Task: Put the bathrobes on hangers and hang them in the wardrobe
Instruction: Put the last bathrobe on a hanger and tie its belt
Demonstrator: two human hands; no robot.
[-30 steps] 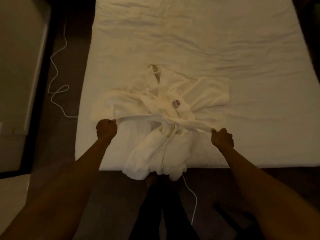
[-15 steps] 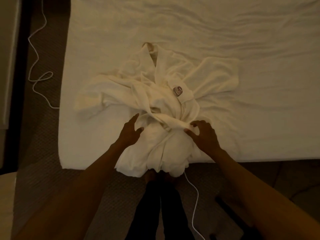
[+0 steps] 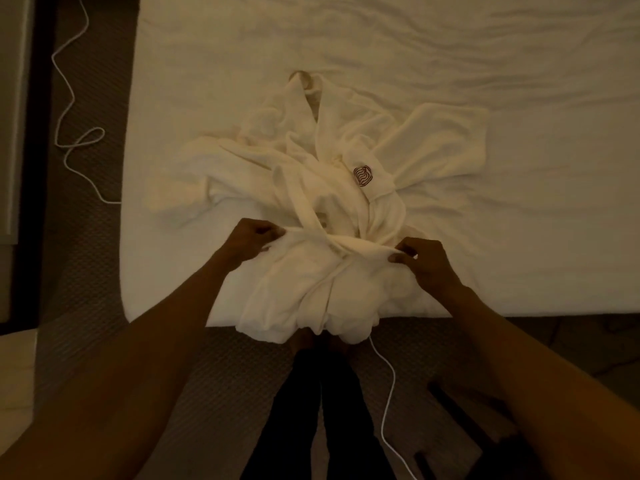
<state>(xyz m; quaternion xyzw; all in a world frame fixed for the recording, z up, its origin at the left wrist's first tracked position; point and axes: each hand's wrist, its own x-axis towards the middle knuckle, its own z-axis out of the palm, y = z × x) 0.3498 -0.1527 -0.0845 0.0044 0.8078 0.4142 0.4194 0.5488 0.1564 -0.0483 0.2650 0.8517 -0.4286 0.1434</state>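
Bathrobe [image 3: 332, 181] crumpled on bed [image 3: 519, 64]; left hand [image 3: 247, 237], right hand [image 3: 431, 266] fingers pinching its fabric.

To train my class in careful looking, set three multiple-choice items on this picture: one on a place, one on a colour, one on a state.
1. Where does the bathrobe lie?
A) on the bed, hem over its near edge
B) on the floor
C) in a wardrobe

2. What colour is its emblem?
A) blue
B) dark red
C) green

3. What are the hands doing?
A) both hang empty
B) one holds a hanger
C) the left hand and the right hand each pinch the robe's waist

Key: 1 A, the bed shows on three sides of it; 2 B, the swirl reads dark red on cream; 3 C, both sets of fingers curl on cloth.
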